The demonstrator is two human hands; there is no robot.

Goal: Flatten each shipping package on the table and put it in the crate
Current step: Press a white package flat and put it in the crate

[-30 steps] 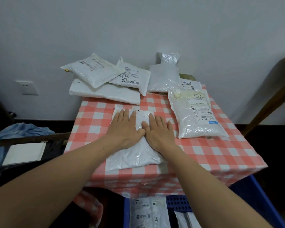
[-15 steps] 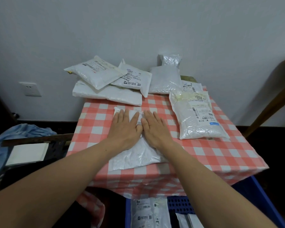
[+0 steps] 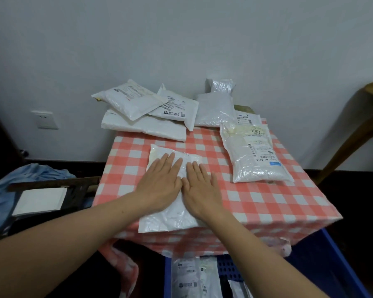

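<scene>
White plastic mailer (image 3: 166, 220), crinkled, lies flat at centre frame on the table (image 3: 267, 203), with its near end close to the table's front edge. A red-and-white check cloth (image 3: 129, 181) covers the whole top and hangs over the front.

Left hand (image 3: 159, 186) and right hand (image 3: 202, 190) are both palm down on the mailer, side by side. Fingers are straight and point toward the wall, and the thumbs meet or nearly meet. Neither hand grips anything. The left hand sits wholly on the mailer; the right hand's little-finger side overhangs onto the cloth. Bare forearms run in from the lower corners of the frame.

Other white packages on the table, none touched:
- Stack (image 3: 146, 127), upper left of the table: one long package at the bottom, two more overlapping on top, the right-hand one with its printed label up.
- Tall bag (image 3: 215, 108), back centre, its top end standing against the wall.
- Big bag (image 3: 256, 155), right of the mailer and apart from it, labels up. Its far end lies over a small package (image 3: 246, 118).

Crate (image 3: 332, 265): blue, bottom right of frame, below the table's front edge. Labelled packages (image 3: 185, 276) lie inside it.

Off the table: a wall socket (image 3: 44, 119) at left, blue fabric (image 3: 30, 175) at far left with a white pad (image 3: 39, 201) just below it, and a wooden beam (image 3: 364, 117) slanting at the right edge.
</scene>
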